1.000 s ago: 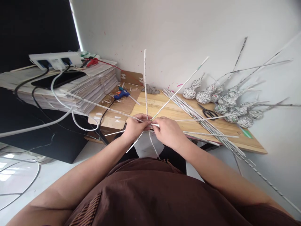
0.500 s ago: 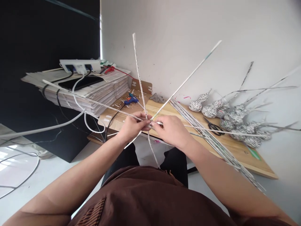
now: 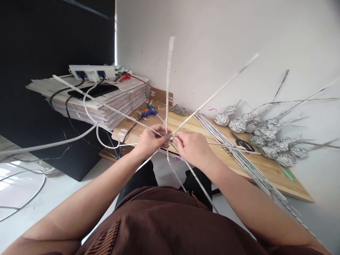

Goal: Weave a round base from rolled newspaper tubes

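Note:
Several thin white rolled-paper sticks [image 3: 209, 103] cross at one centre in front of me and fan outward like spokes. My left hand [image 3: 152, 141] pinches that crossing between thumb and fingers from the left. On the right, my right hand [image 3: 191, 144] has its fingers closed on a paper stick close to the crossing, almost touching the left fingertips. One spoke points nearly straight up, another to the upper right, one to the upper left over the paper stack, and others hang toward my lap. The exact weave at the centre is hidden by fingers.
A wooden board [image 3: 281, 177] carries a bundle of paper sticks [image 3: 220, 134], black scissors [image 3: 244, 144] and several woven paper gourds [image 3: 268, 134]. A blue glue gun [image 3: 149, 111] lies on cardboard. Left are a newspaper stack [image 3: 119, 106], power strip [image 3: 92, 73], phone [image 3: 92, 91] and cables.
The upright spoke has swung right to near vertical, and the upper-right one has tipped lower. A stick now slants from under my right hand toward my lap. Both hands stay at the crossing.

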Tool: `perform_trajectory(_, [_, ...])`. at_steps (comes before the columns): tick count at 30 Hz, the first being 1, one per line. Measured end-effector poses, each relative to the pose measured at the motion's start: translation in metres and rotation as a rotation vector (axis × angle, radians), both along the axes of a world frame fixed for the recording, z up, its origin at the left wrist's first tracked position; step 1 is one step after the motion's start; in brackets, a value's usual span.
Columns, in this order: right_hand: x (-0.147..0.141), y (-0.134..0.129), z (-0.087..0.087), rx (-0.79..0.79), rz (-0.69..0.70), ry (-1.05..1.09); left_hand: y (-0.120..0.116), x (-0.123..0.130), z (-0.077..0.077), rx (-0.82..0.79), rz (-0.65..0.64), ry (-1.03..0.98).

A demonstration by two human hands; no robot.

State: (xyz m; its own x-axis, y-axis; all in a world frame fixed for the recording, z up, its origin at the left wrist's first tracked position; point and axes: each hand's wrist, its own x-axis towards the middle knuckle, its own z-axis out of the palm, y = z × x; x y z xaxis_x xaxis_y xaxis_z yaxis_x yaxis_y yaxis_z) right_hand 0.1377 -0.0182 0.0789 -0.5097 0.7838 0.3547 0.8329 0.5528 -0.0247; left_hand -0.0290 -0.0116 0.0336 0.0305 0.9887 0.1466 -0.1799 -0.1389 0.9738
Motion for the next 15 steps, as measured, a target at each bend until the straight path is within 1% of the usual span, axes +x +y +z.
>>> perform_trajectory(4, [0.004,0.001,-0.001,0.007,-0.076,0.031,0.000,-0.001,-0.001,-0.085,-0.038,-0.152])
perform_trajectory(7, [0.006,0.003,-0.004,0.001,-0.074,0.038,-0.001,0.000,-0.001,-0.138,-0.056,-0.199])
perform_trajectory(10, [0.007,0.004,-0.008,0.023,-0.064,0.034,-0.001,0.004,-0.003,-0.138,-0.059,-0.204])
perform_trajectory(12, [0.008,0.003,-0.008,0.081,-0.032,0.031,-0.001,0.006,-0.006,-0.116,-0.027,-0.205])
perform_trajectory(15, [0.012,-0.003,-0.008,0.223,-0.005,0.074,0.001,0.008,-0.008,-0.108,0.043,-0.261])
